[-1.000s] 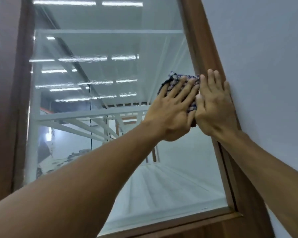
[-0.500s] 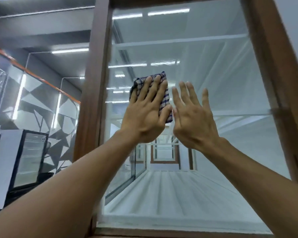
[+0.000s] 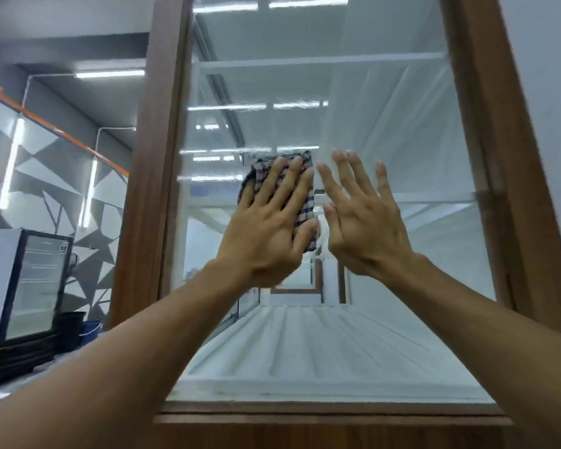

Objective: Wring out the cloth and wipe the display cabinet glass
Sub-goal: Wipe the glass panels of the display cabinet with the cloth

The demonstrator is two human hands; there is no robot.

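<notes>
- Left hand (image 3: 269,228): laid flat with fingers spread, palm pressed on the cloth (image 3: 306,202) against the glass (image 3: 386,131); not clenched, no grip closed around the fabric.
- Cloth: checked in dark blue and white, folded into a pad, pinned between left palm and pane near the middle of the glass; top edge and right edge showed past the fingers, rest covered by the hand.
- Right hand (image 3: 366,222): released, fingers extended and slightly fanned, nothing held; placed just right of the cloth, thumb near its right edge; contact with the pane could not be told.
- Both forearms: bare, reached up from the near lower corners toward the centre of the pane.
- Glass: large upright pane of the display cabinet, streaked with reflections of ceiling strip lights; white shelves (image 3: 321,59) and a white ribbed floor panel (image 3: 321,351) seen through it.
- Cabinet frame (image 3: 149,189): brown wood, upright posts at left and right of the pane, a rail along the near bottom edge.
- Small fridge (image 3: 30,286): black, glass-fronted, stood at far left beyond the frame.
- Blue bucket (image 3: 89,328): partly seen just right of the fridge, low down.
- Wall (image 3: 52,176): grey and white triangle pattern, at left behind the fridge.
</notes>
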